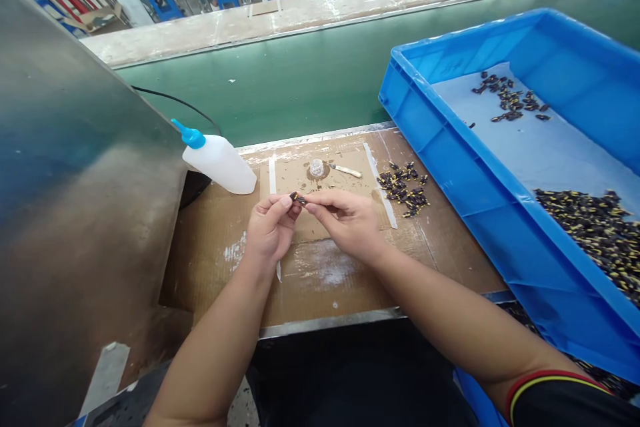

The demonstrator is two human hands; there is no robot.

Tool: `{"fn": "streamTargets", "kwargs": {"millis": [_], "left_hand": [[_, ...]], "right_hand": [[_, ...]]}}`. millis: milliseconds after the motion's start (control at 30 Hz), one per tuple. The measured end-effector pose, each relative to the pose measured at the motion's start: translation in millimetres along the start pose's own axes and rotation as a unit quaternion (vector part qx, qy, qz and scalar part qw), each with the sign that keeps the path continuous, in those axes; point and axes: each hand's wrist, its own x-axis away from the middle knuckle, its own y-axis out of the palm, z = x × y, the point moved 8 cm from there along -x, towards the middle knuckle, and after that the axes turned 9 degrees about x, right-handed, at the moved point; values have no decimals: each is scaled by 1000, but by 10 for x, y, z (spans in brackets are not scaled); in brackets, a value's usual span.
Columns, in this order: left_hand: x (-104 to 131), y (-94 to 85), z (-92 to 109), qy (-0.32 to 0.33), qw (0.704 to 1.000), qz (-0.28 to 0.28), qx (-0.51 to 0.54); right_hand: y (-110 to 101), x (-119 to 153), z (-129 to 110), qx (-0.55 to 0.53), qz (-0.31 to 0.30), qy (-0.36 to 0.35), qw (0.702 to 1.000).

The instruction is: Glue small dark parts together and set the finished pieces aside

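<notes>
Between my fingertips is a small black-and-yellow piece [299, 198], too small to name more exactly. My left hand [273, 223] pinches its left end, and my right hand [347, 220] grips the other end with thumb and forefinger. Just beyond them, a small clear cup [317, 168] stands on a wet patch of taped cardboard [290, 170]. A thin tool with a pale handle [347, 171] lies beside the cup. To the right of my right hand is a loose pile of similar black-and-yellow pieces [404, 188].
A white squeeze bottle [220, 163] with a blue nozzle leans at the left, near a metal panel [90, 193]. The large blue crate [465, 140] on the right holds many more pieces. Behind runs a green belt [280, 77] with a ledge; people and blue stools stand beyond.
</notes>
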Motion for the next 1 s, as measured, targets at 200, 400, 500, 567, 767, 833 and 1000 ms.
{"fn": "streamTargets", "kwargs": {"millis": [200,400,500,567,767,833,1000], "left_hand": [[12,10,41,16,1000,-9,-20],[16,25,32,20,1000,-17,-13],[19,10,28,34,999,-14,-14],[30,16,37,52,998,-17,-21],[111,83,149,152,984,-27,-88],[114,105,160,163,980,-43,-110],[94,149,215,223,949,-120,-188]], "right_hand": [[-2,4,36,10,-3,-6,1000],[-14,-6,58,10,-8,-5,1000],[-30,-16,-7,26,-7,-34,999],[-41,-21,-52,49,-7,-54,997],[-60,-27,-83,111,-7,-70,991],[-71,-31,-85,117,-3,-73,990],[-122,-67,-83,118,20,-70,990]]}}
